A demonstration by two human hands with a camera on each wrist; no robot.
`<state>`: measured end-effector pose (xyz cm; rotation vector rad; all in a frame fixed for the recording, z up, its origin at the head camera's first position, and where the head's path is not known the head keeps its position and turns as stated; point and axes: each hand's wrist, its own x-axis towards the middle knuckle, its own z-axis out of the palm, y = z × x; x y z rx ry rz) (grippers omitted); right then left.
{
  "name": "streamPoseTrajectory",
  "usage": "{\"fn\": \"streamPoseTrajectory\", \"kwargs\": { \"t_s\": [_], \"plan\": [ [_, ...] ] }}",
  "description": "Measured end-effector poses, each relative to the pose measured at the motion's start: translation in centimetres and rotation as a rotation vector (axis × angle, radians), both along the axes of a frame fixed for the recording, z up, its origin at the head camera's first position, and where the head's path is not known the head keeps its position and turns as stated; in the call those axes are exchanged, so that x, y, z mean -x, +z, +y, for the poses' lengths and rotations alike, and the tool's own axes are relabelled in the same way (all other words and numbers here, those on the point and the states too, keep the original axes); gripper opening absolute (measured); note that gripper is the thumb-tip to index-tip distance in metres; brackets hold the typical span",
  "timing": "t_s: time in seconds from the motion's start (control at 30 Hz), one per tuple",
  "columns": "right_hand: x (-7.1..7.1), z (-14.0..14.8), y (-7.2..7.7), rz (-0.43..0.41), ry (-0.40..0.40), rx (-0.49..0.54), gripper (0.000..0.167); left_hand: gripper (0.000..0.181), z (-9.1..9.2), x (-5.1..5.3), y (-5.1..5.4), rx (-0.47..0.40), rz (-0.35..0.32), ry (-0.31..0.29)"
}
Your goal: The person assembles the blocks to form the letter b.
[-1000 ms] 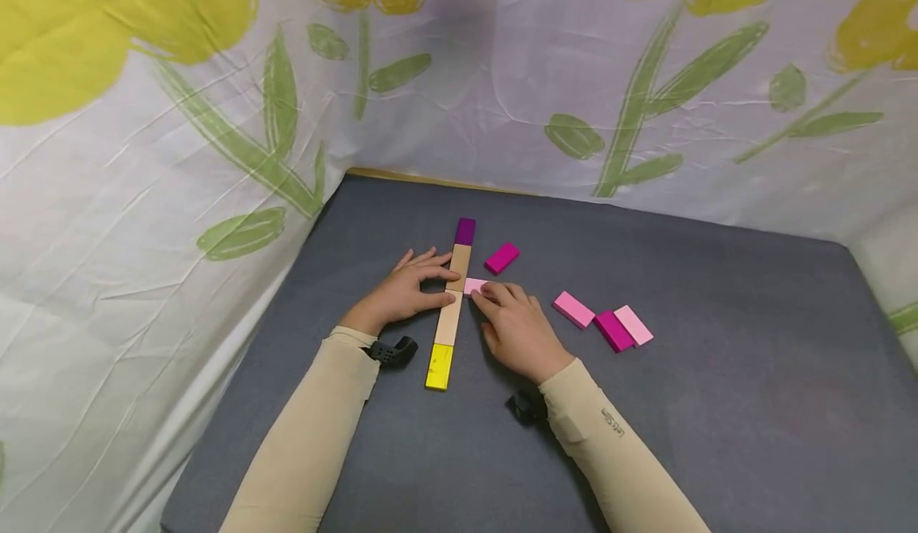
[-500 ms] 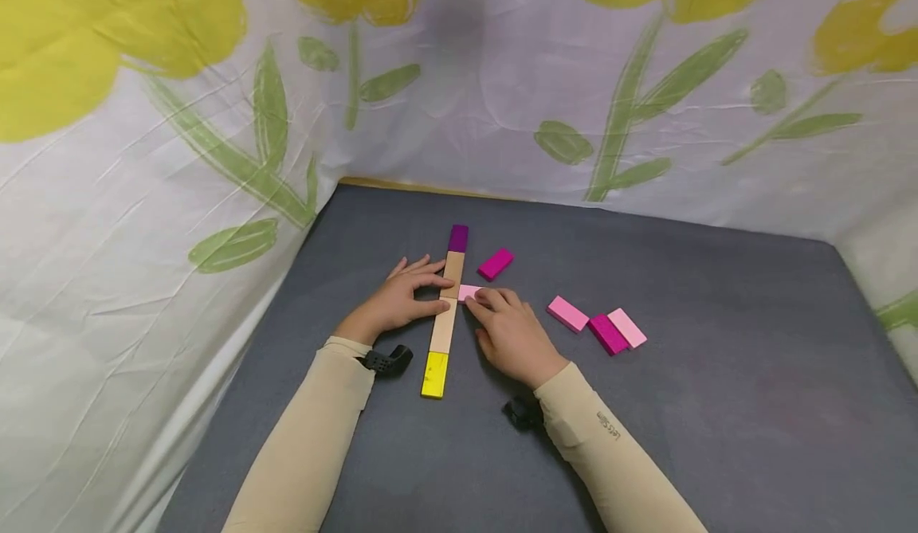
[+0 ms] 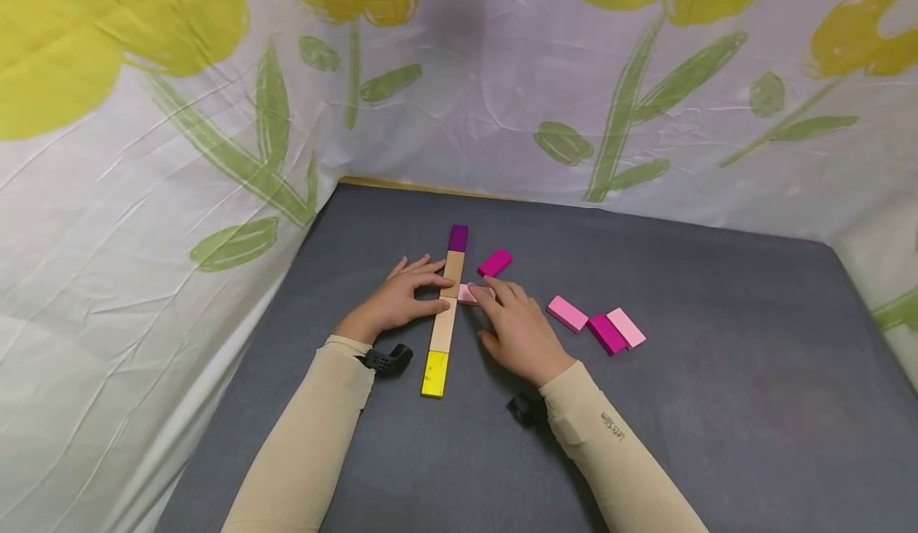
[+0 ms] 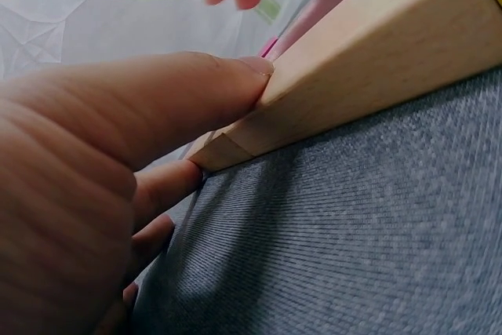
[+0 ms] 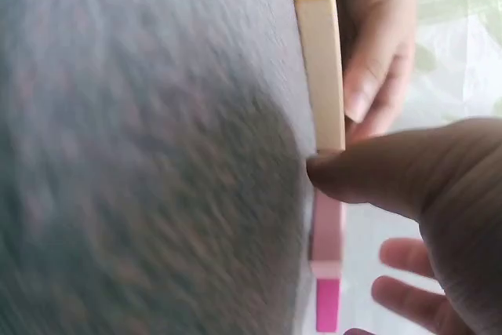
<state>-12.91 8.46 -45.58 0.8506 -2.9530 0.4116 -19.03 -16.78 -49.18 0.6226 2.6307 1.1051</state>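
Note:
A straight row of blocks lies on the table in the head view: a purple block (image 3: 458, 238), a tan wooden block (image 3: 453, 267), a paler wooden block (image 3: 443, 331) and a yellow block (image 3: 433, 374). A light pink block (image 3: 465, 294) juts right from the row, near where the wooden blocks meet. My left hand (image 3: 397, 300) rests thumb and index fingertips against the wooden blocks, its other fingers spread. Over the pink block, my right hand (image 3: 526, 337) has its fingers extended and parted, with the thumb away from the block. Its index fingertip hides part of the pink block.
A magenta block (image 3: 495, 262) lies just beyond the right fingers. Farther right lie a pink block (image 3: 567, 314), another magenta block (image 3: 606, 334) and a pale pink block (image 3: 626, 327), close together. A flowered curtain (image 3: 495, 143) hangs behind the grey table (image 3: 717, 405).
My right fingers have loosened from the pink block and spread apart, index finger extended. The left hand stays against the row. Earlier, the head view shifted slightly.

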Motion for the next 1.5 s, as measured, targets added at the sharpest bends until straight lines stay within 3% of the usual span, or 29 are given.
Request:
{"fn": "streamPoseTrajectory", "kwargs": {
  "t_s": [0.2,0.53,0.73,0.9,1.03,1.27,1.5],
  "plan": [
    [0.4,1.4,1.1,-0.024,-0.078,-0.01,0.062,0.047,0.1,0.3,0.4,0.002,-0.01,-0.004],
    [1.2,4.9,2.3,0.009,-0.169,0.042,0.052,0.048,-0.1,0.0,0.5,-0.007,-0.032,0.009],
    [1.8,6.8,2.5,0.035,-0.225,0.016,0.043,0.047,-0.1,0.2,0.5,-0.015,-0.014,0.021],
    [1.6,7.7,2.2,0.042,-0.27,-0.028,0.022,0.046,-0.1,0.0,0.5,-0.023,-0.007,0.02],
    [1.4,7.7,1.9,0.055,-0.278,-0.061,0.006,0.046,-0.2,-0.1,0.0,-0.03,0.008,0.01],
    [1.2,7.4,1.5,0.068,-0.269,-0.054,0.009,0.047,-0.3,-0.3,-0.3,-0.052,0.01,0.009],
    [1.4,7.1,1.6,0.076,-0.24,-0.036,0.009,0.046,-0.1,0.3,-0.2,-0.058,0.03,-0.002]
  ]
}}
